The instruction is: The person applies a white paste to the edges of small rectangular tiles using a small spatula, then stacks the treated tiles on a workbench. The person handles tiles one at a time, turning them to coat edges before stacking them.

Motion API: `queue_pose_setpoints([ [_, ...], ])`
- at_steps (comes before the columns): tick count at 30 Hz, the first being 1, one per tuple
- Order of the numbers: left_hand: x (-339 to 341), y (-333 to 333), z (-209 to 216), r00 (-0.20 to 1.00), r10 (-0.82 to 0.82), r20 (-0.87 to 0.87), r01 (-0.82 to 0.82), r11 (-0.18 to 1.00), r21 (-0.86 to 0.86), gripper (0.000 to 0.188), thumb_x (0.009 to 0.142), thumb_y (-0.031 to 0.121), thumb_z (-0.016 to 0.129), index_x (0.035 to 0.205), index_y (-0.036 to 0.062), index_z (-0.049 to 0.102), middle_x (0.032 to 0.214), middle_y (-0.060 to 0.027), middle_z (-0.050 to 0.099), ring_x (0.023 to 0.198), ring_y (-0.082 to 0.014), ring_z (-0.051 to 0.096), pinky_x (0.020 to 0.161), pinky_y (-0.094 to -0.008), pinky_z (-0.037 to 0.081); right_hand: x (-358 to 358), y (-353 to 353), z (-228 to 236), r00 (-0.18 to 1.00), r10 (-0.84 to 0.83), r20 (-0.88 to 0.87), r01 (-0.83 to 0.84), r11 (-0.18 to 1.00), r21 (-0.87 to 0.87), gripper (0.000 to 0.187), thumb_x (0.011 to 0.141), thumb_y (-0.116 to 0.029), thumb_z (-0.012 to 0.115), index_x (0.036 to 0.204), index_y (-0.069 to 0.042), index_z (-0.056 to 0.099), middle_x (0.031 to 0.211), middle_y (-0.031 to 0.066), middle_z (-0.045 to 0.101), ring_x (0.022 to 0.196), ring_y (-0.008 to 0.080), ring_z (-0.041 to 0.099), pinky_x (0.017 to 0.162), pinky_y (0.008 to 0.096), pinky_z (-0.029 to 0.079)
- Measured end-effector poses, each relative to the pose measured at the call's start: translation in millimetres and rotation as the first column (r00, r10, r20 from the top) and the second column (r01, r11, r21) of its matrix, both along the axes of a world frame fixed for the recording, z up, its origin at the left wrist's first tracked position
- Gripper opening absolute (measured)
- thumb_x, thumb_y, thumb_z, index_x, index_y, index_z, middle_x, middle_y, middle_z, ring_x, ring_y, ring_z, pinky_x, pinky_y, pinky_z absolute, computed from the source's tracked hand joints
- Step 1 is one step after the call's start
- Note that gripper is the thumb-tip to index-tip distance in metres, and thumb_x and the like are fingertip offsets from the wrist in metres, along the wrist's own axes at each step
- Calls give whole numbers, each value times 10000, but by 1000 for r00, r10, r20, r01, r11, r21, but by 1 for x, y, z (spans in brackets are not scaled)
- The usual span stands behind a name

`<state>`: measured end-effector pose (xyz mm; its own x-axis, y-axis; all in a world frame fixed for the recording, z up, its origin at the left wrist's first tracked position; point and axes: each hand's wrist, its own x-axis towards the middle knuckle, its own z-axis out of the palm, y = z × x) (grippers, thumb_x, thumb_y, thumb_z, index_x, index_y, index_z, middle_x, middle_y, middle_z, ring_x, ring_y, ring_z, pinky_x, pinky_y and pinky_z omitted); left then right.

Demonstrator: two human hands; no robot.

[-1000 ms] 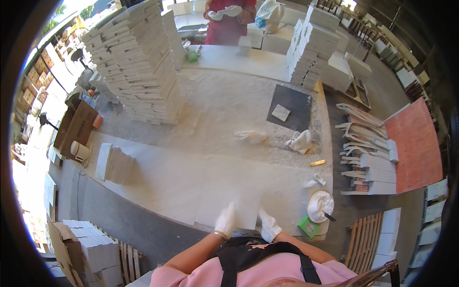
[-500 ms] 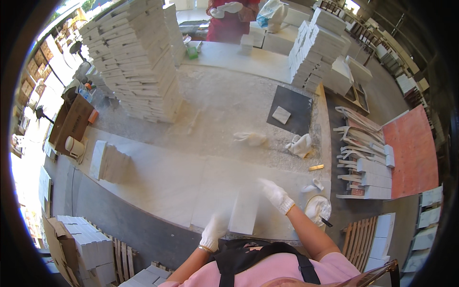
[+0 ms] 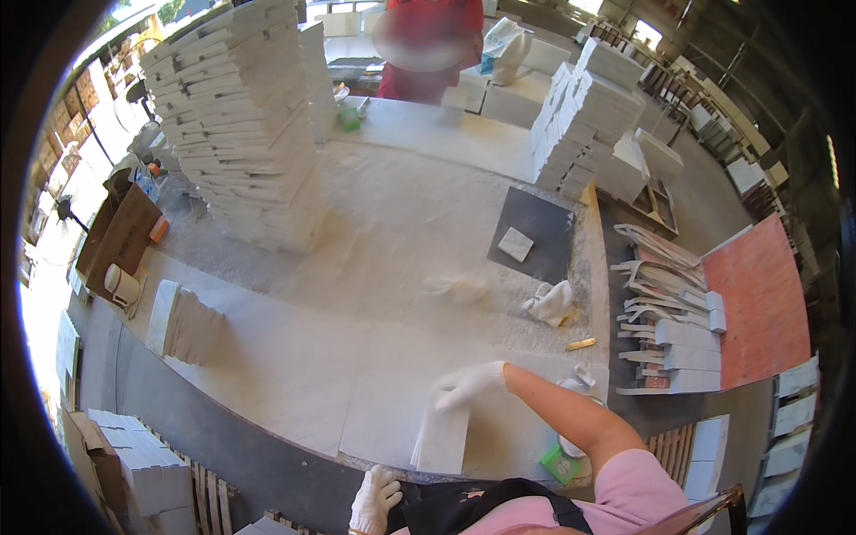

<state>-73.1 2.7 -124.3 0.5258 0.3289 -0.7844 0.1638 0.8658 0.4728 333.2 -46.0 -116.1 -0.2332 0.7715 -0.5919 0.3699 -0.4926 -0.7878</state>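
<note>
My right hand (image 3: pixel 470 385), in a white glove, reaches over the far end of a white stone slab (image 3: pixel 444 441). Its fingers are stretched and spread a little, touching or just above that end; I cannot tell which. The slab lies at the table's near edge, seemingly with more pieces beneath. My left hand (image 3: pixel 374 501), also gloved, is off the slab, beside the black apron (image 3: pixel 464 501), with loosely bent fingers and nothing seen in them. A green block-like object (image 3: pixel 561 465) sits by a white bowl, mostly hidden under my right forearm.
White dust hazes the worktable (image 3: pixel 276 357). A tall stack of slabs (image 3: pixel 241 134) stands far left, a shorter stack (image 3: pixel 580 125) far right. A small slab pile (image 3: pixel 183 325) is at left. A white tile (image 3: pixel 515 243) lies on a dark mat (image 3: pixel 544 214). A person in red (image 3: pixel 419 76) is opposite.
My left hand has drawn back from the slab toward my body. My right hand has moved left onto the slab's far end. The green object now shows by the bowl; the view has shifted slightly.
</note>
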Motion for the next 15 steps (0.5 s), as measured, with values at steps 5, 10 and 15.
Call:
queue_pose_setpoints([
  [5, 3, -8, -21, 977, -106, -188, 78, 986, -147, 913, 963, 763, 476, 1658, 215, 250, 1706, -137, 259, 1552, -374, 261, 1241, -546, 163, 1, 6, 17, 993, -1, -115, -9, 997, -82, 710, 893, -559, 747, 1314, 3, 643, 1231, 119, 698, 1130, 202, 631, 981, 354, 497],
  [10, 6, 3, -49, 936, -271, -224, 225, 951, -210, 856, 994, 663, 529, 1646, 174, 264, 1669, -145, 319, 1504, -338, 345, 1205, -519, 244, 1, 13, 32, 995, 1, -98, -9, 996, -84, 704, 852, -567, 772, 1254, 2, 671, 1175, 142, 723, 1064, 236, 667, 920, 372, 527],
  [15, 16, 8, -54, 894, -279, -351, 235, 958, -163, 817, 996, 643, 540, 1604, 157, 293, 1610, -147, 353, 1439, -331, 376, 1157, -506, 277, 2, 16, 39, 999, 36, 10, -35, 999, -13, 712, 799, -598, 770, 1191, -9, 688, 1115, 199, 727, 1010, 289, 687, 881, 373, 534],
])
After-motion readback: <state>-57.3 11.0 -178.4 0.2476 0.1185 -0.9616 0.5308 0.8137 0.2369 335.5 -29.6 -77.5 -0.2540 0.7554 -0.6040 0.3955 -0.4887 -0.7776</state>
